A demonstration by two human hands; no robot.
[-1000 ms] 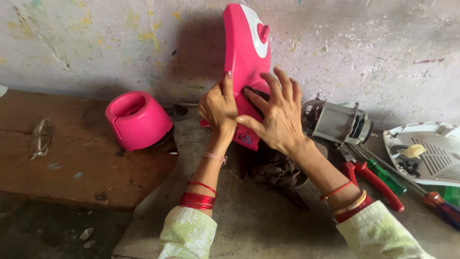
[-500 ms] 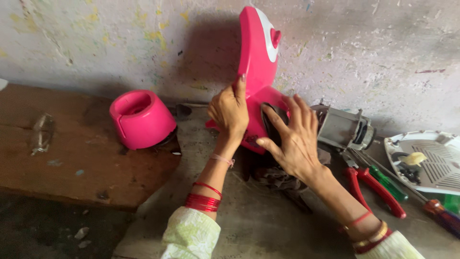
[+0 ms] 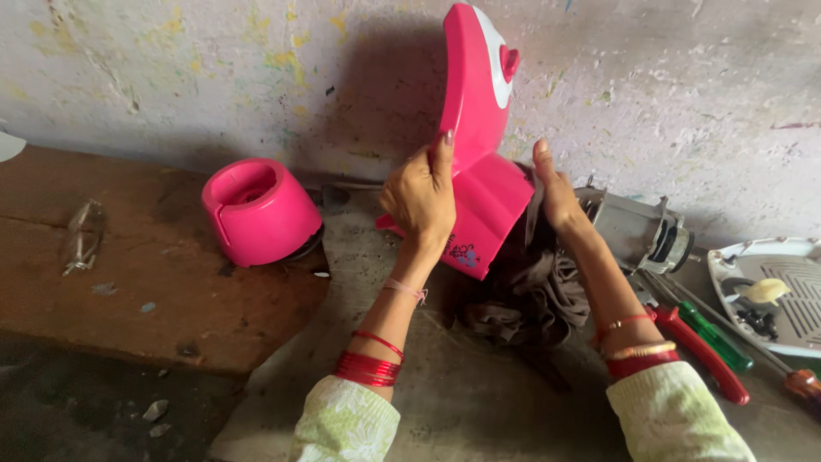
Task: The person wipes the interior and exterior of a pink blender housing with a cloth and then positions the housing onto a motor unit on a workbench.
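A pink plastic appliance housing (image 3: 479, 137) with a white panel and pink knob stands upright against the wall. My left hand (image 3: 421, 192) grips its left edge, fingers curled around it. My right hand (image 3: 556, 190) presses flat against its right side, fingers pointing up. Below the housing lies a crumpled dark brown cloth (image 3: 534, 299).
A round pink cup-shaped base (image 3: 258, 210) sits on a wooden board (image 3: 128, 282) at the left. A bare metal motor (image 3: 637, 229) lies to the right, with red-handled pliers (image 3: 705, 355), a green-handled screwdriver (image 3: 714, 334) and a white vented cover (image 3: 782, 299) holding small parts.
The pink housing has been tipped more upright. My right hand has slid off its front to its right side, while my left hand has kept its hold on the left edge.
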